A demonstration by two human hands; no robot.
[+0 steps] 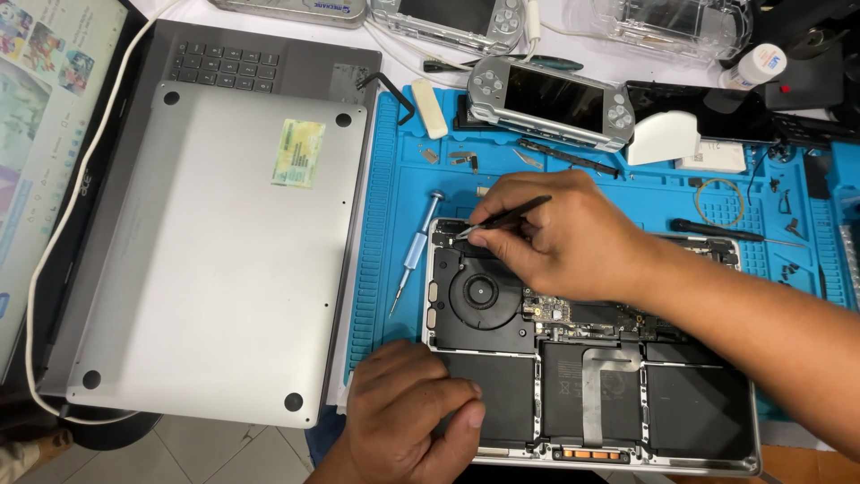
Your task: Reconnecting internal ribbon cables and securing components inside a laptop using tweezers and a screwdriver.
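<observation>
The right hand pinches thin black tweezers between thumb and fingertips, their tip touching the top corner of the opened laptop, just above the round fan. The parts there look small and fragile, so a light grip well back on the stiff tweezers seems wise. The left hand lies curled, holding nothing, knuckles pressing the laptop's near edge, wrist low.

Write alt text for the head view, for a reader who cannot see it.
The right hand holds tweezers over an opened laptop beside its fan, while the left hand rests on its near edge. A screwdriver lies on the blue mat.
</observation>
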